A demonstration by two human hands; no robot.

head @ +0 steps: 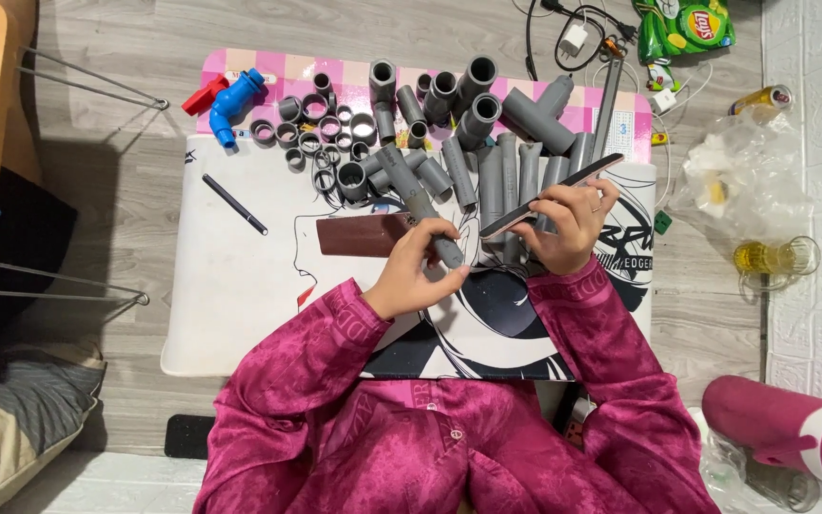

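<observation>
My left hand [418,271] grips the near end of a grey plastic pipe [411,192] that slants up and away from me across the low white table [230,286]. My right hand [571,224] holds a long flat file [549,195], pale underneath and dark on top, tilted up to the right. The file's lower end sits just right of the pipe's near end. Both arms wear pink patterned sleeves.
A brown sanding block [365,233] lies just left of my left hand. Many grey pipe pieces and ring fittings [449,124] crowd the table's far side, with a blue elbow fitting [233,103], a red part [204,97] and a black pen [235,204]. A pink bottle [792,433] lies on the floor at right.
</observation>
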